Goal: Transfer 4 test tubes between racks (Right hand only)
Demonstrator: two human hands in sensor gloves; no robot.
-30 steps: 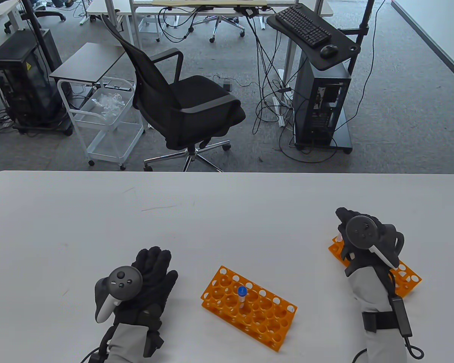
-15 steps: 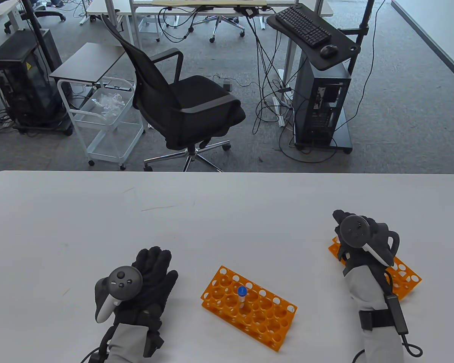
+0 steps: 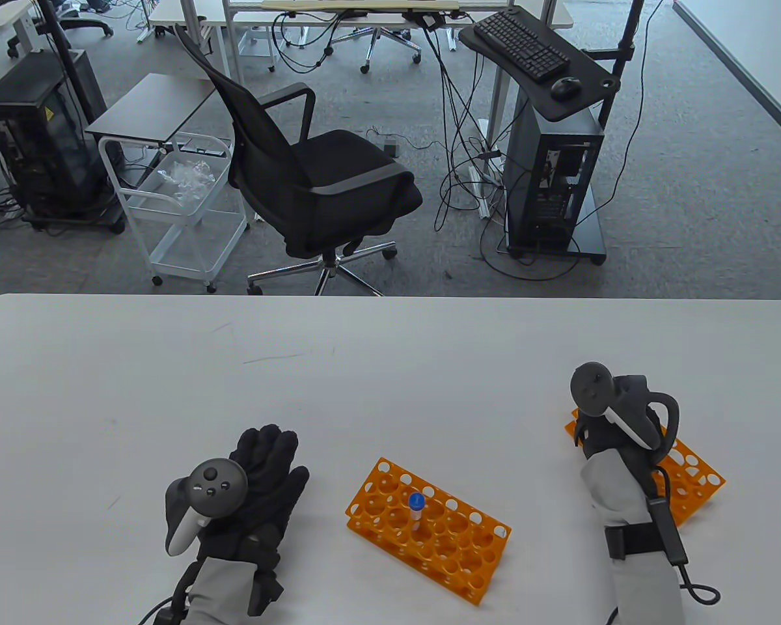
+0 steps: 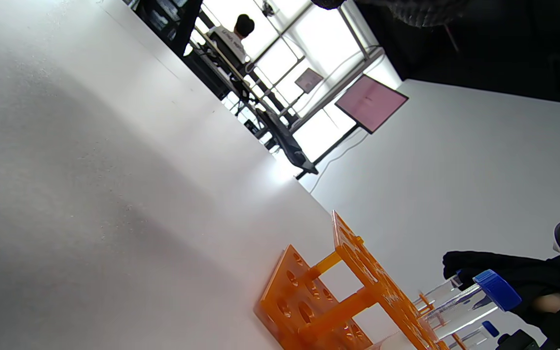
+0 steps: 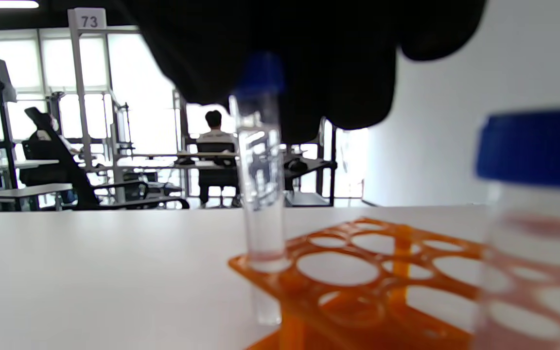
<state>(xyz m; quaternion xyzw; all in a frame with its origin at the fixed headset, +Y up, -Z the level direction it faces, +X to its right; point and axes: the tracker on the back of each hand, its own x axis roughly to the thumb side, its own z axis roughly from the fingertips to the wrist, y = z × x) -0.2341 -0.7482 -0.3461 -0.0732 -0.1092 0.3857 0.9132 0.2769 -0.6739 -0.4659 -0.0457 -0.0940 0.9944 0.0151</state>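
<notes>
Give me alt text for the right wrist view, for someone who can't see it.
A clear test tube with a blue cap stands in a corner hole of an orange rack, with the right hand dark and blurred just above the cap. A second blue-capped tube looms blurred at the right edge. Behind the white table is a bright office.

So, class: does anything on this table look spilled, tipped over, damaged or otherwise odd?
Nothing stands out. Both orange racks, the centre rack and the right rack, sit flat, and the blue-capped tube stands upright in its hole.
</notes>
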